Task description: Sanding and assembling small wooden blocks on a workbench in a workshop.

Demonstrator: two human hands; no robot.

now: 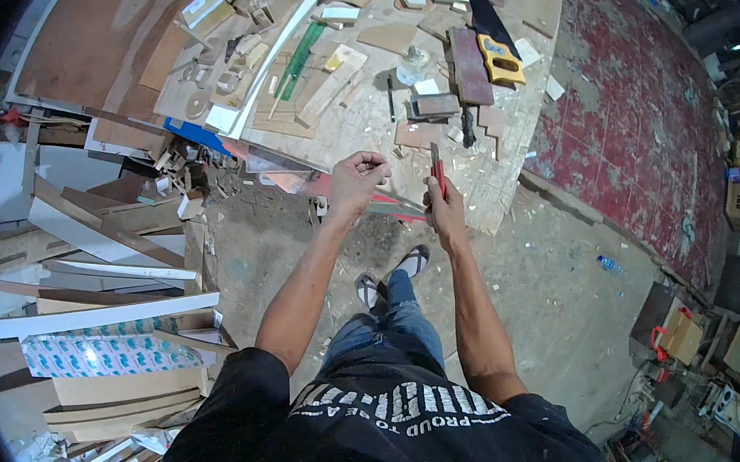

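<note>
My right hand point(447, 211) grips a red utility knife point(438, 171), its blade pointing up and away from me over the near edge of the workbench point(324, 151). To its left, my left hand point(355, 184) is raised at the same edge with thumb and fingers pinched together. Whatever sits in that pinch is too small to make out. Just beyond the hands lie small wood offcuts point(418, 133) and a dark-edged wood block point(435, 105). A slim black pen-like stick point(390, 99) rests left of the block.
A yellow-handled handsaw point(502, 61) lies beside a long reddish-brown block point(471, 67) on the bench. Near them are a clear glass jar point(413, 67) and green strips point(298, 60). Stacked boards point(98, 291) fill the floor at left; a plastic bottle point(609, 265) lies at right.
</note>
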